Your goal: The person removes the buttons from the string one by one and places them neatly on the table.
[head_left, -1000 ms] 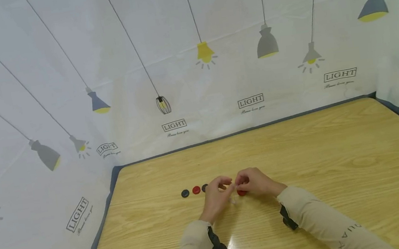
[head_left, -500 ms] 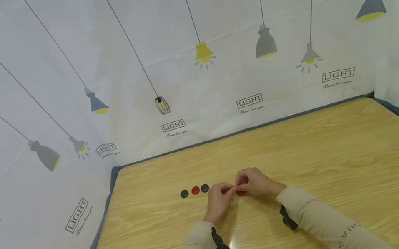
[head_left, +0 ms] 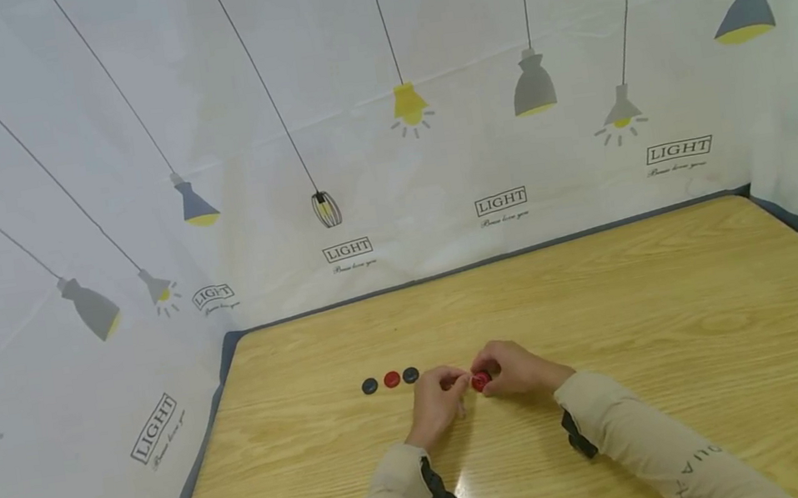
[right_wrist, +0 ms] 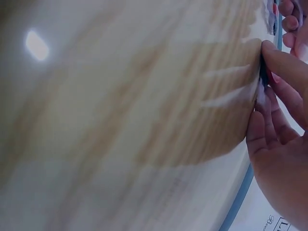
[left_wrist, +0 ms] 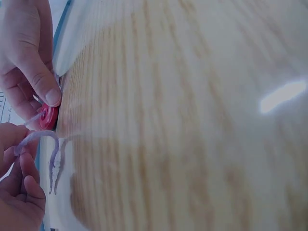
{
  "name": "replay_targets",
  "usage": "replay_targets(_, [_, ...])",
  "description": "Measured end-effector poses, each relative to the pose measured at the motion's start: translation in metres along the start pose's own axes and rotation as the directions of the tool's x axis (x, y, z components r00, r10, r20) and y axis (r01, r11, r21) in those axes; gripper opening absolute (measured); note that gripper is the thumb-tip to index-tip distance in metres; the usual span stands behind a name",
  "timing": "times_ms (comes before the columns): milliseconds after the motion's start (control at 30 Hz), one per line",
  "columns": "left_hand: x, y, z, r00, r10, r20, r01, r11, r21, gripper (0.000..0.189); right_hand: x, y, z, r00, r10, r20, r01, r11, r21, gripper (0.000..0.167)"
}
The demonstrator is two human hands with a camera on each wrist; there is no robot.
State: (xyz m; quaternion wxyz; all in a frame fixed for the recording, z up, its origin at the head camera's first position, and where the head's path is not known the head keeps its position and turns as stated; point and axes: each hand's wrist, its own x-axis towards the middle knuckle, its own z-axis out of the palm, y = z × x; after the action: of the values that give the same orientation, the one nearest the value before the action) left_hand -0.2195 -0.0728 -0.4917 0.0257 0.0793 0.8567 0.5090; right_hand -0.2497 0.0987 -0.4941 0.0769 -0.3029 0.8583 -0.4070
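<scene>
A red button (head_left: 480, 381) is held at its edge between the thumb and fingers of my right hand (head_left: 519, 366). Pale lilac string (left_wrist: 34, 136) runs from the button's middle to my left hand (head_left: 434, 401), whose thumb and fingertips pinch it. In the left wrist view the string's loose end curves over and hangs below the pinch, and the button (left_wrist: 49, 117) stands on edge. The right wrist view shows only a dark, thin side of what the right fingers grip. Both hands are close together, low over the table.
Left of the hands, a dark button (head_left: 369, 387), another red button (head_left: 392, 379) and a second dark button (head_left: 411, 375) lie in a row on the wooden table (head_left: 602, 298). A white printed cloth (head_left: 420, 179) walls the back and sides.
My left hand has moved slightly right and its fingers have closed on the string. The right fingers have shifted from the string to the button's edge, and more of the button's face shows.
</scene>
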Motion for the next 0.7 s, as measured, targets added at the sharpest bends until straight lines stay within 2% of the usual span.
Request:
replay_targets(233, [0.0007,-0.0040,0.0002,1.000,0.009,-0.009,-0.009,1.000,-0.009,0.011,0.0022,0.0011,0.0004,0.999,0.024,0.027,-0.024,1.000,0.018,0.014])
replay_targets(567, [0.0013,-0.0062,0.0009,1.000,0.023,-0.018,-0.023,0.999,-0.036,0.012,0.0017,0.0035,0.0005,1.000,-0.028,0.012,0.028,1.000,0.013,0.015])
replay_targets(700, [0.0006,-0.0056,0.0004,1.000,0.026,-0.014,-0.027,0.999,-0.029,0.011,0.0016,0.0018,0.0006,1.000,-0.025,-0.006,0.025,1.000,0.012,0.015])
